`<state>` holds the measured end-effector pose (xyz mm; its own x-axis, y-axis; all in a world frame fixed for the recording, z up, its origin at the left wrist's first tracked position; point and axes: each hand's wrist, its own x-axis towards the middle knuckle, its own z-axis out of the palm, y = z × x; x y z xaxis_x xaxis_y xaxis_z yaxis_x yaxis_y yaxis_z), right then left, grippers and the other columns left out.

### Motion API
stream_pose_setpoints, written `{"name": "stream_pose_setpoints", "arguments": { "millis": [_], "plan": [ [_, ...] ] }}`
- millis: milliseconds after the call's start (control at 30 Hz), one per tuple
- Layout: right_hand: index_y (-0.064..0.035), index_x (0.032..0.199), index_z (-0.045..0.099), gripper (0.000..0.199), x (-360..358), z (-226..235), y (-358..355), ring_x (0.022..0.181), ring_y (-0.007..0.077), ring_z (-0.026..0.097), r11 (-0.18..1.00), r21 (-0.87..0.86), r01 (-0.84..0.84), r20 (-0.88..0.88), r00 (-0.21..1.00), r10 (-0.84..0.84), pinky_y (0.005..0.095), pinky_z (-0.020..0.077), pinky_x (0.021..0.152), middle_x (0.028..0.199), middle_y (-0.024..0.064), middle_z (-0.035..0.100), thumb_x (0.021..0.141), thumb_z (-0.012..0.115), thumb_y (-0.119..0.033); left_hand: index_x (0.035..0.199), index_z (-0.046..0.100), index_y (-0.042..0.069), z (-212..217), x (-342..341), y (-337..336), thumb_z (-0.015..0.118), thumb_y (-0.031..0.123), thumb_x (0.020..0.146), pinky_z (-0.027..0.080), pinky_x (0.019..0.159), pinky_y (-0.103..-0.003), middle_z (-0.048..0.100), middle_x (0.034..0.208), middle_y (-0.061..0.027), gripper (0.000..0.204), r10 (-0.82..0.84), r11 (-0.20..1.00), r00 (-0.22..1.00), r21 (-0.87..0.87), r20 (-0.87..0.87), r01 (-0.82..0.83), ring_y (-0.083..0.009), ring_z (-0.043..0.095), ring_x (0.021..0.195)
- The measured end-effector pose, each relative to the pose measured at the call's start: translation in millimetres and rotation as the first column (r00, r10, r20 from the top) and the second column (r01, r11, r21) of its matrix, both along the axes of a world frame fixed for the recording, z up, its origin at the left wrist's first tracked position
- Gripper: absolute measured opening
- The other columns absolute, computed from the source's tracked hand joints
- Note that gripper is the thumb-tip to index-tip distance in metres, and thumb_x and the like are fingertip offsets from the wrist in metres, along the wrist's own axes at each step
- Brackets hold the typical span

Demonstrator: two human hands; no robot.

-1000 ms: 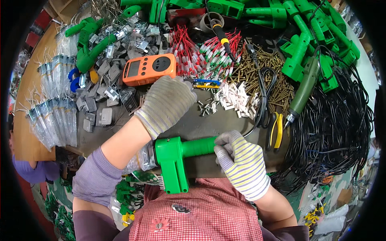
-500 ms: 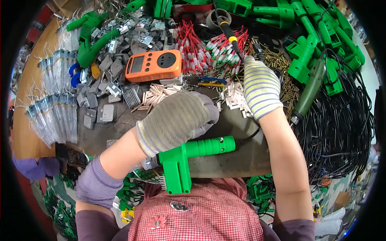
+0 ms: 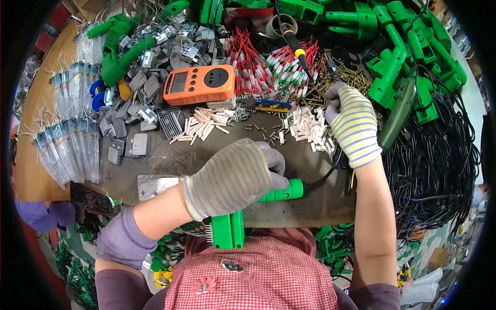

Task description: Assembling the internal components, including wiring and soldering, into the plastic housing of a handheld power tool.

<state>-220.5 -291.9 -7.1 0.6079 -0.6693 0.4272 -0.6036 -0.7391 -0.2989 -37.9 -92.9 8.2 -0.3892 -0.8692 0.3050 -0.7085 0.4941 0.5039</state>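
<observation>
Nearer the person than the orange meter [image 3: 199, 85], the green tool [image 3: 228, 230] lies with its handle pointing rightward beneath the closer left hand [image 3: 237, 178], curled, grip unclear, while the right hand [image 3: 355, 124], fingers bent, contents hidden, sits right of the meter.

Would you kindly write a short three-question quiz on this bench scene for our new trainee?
1. True or false: the left hand and the right hand both wear striped gloves.

2. Which covers part of the green tool nearest the apron?
A) the left hand
B) the right hand
C) neither

3. Fill in: in the picture, the meter lies to the ____ of the red wires.

Key: 1. true; 2. A; 3. left
</observation>
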Motion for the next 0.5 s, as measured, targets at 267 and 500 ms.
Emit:
{"name": "stream_pose_setpoints", "arguments": {
  "millis": [267, 500],
  "plan": [
    [-0.0045, 0.088, 0.074, 0.017, 51, 14, 13, 0.084, 0.0317, 0.073, 0.992, -0.122, 0.03, -0.472, 0.878, -0.085, 0.0425, 0.0594, 0.072, 0.086, 0.0161, 0.073, 0.082, 0.066, -0.019, 0.093, 0.072, 0.009, 7, 12, -8, 0.069, 0.01, 0.076, 0.052, 0.074, -0.045, 0.066, 0.09, -0.0124, 0.017, 0.213, 0.977, 0.973, -0.031, 0.091, -0.211, -0.034, 0.064, 0.085],
    [-0.0055, 0.087, 0.077, 0.021, 60, 18, 6, 0.079, 0.0313, 0.074, 0.976, -0.217, 0.024, -0.527, 0.839, -0.138, 0.0425, 0.0596, 0.066, 0.084, 0.0154, 0.075, 0.087, 0.056, -0.012, 0.101, 0.069, 0.005, 0, 34, -2, 0.07, 0.012, 0.078, 0.049, 0.084, -0.047, 0.062, 0.102, -0.0159, 0.024, 0.424, 0.905, 0.883, -0.062, 0.201, -0.421, -0.0368, 0.061, 0.098]
  ]
}}
